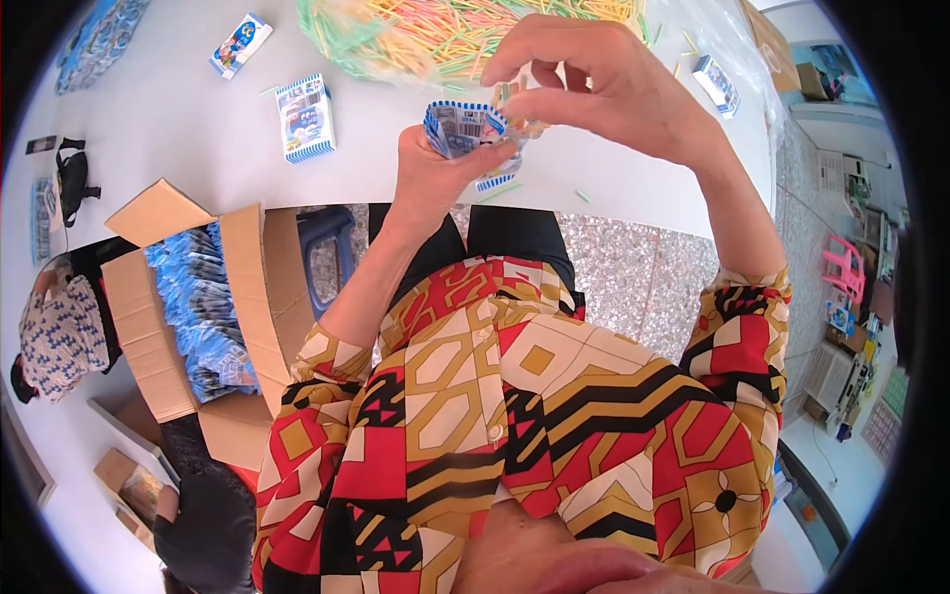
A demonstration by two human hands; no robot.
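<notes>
A: In the head view, how did your hands stand?
B: Your left hand [427, 181] held the open blue-and-white packet [465, 134], on your side of the plastic bag [332, 40] full of thin coloured sticks [475, 42].
A: And the right?
B: Your right hand [618, 94] had fingers half-curled beside the packet's mouth, near pale sticks; I couldn't tell whether it gripped them.
A: What else was on the bench [376, 148]?
B: Two small boxes [307, 117] left of the bag, another box [716, 86] right of it.
</notes>
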